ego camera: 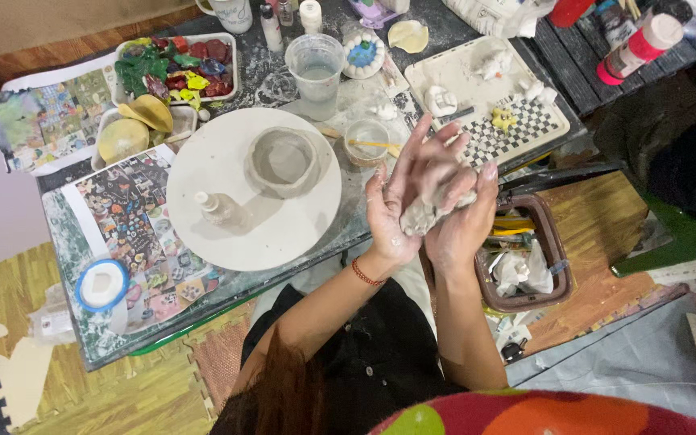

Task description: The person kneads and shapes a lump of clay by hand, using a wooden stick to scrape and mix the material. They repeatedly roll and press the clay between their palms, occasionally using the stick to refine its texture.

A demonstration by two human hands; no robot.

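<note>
Head view, clay lump seemingly pressed between palms

Clay bowl on white turntable, water cup, checkered tray.

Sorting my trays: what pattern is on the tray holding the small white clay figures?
A black-and-white check on the tray, clearest in the head view.

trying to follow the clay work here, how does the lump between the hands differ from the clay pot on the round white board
The clay lump is a solid, uneven mass; the clay pot is hollow with raised walls and an open top. The lump is pressed between the left hand and right hand, off the table; the pot stands alone on the round white board, untouched. The lump looks smaller than the pot. Both are pale grey clay.
</note>
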